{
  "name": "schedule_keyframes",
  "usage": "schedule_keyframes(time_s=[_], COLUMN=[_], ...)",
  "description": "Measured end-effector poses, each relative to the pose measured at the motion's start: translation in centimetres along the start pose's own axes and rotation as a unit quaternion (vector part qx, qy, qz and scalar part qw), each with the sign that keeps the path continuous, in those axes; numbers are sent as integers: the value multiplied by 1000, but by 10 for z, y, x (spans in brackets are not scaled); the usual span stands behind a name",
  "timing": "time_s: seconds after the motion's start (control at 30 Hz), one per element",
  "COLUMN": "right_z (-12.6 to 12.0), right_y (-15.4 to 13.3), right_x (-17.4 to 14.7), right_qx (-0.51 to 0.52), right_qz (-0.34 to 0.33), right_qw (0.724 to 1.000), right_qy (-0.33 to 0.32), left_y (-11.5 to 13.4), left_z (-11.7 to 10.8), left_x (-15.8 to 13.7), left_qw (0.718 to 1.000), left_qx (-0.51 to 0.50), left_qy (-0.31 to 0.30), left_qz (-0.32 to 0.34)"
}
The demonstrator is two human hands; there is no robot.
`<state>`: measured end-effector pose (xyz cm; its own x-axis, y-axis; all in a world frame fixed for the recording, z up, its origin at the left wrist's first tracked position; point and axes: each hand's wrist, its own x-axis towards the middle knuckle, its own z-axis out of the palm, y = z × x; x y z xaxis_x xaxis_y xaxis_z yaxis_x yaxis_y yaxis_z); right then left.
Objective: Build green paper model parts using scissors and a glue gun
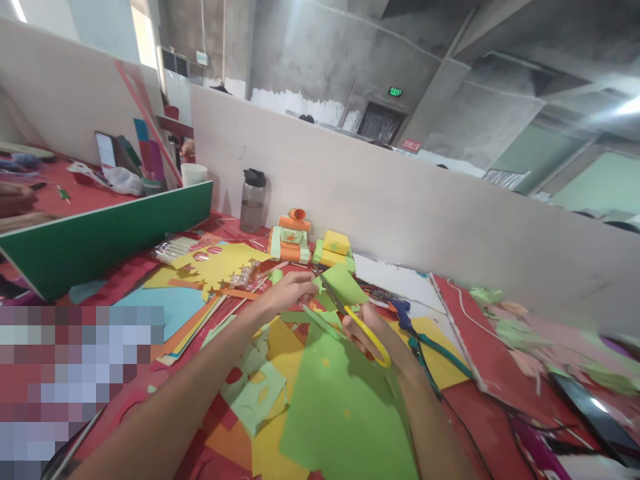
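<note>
My right hand point(367, 330) grips a pair of scissors point(383, 353) with yellow handles, its dark blades pointing up and left. The blades lie against a piece of green paper point(345, 285). On the paper's left side, my left hand point(293, 292) is closed, with its fingertips pinching the edge. A narrow green strip point(323, 323) hangs below the left fingers. Under both hands spreads a large green sheet point(345, 407) over yellow and orange paper. Pale green paper point(260, 397) with cut-out holes lies beside it.
Two paper models, one orange and green point(290, 245), one yellow and green point(334, 252), stand behind the hands. A water bottle point(253, 200) is by the white partition point(350, 193). On the right are green-handled pliers point(445, 357), a blue glue gun point(401, 312) and a phone point(595, 410).
</note>
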<state>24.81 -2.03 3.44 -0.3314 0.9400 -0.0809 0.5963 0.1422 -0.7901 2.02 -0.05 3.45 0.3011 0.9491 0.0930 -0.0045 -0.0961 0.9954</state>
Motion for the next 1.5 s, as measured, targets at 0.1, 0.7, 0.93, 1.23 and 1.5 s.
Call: schedule_keyframes(time_s=[0.1,0.7,0.93,1.23,1.5], right_z=[-1,-2,-12,12,12], right_y=[-5,-5,10,-24,-30], right_x=[0,-7,-2,7,6], right_qx=[-4,158,207,248,260], right_qz=[26,-74,-139,-82,-131], right_qw=[1000,984,967,958,936], right_qy=[7,-37,-53,119,200], left_y=[-4,-12,-11,-12,-3], left_z=[-1,-1,2,15,25], left_x=[2,4,2,-1,-6], left_qw=[1000,997,994,993,990], left_qx=[2,-61,-94,-75,-107], left_qy=[0,15,16,-58,-37], left_qz=[3,35,58,67,80])
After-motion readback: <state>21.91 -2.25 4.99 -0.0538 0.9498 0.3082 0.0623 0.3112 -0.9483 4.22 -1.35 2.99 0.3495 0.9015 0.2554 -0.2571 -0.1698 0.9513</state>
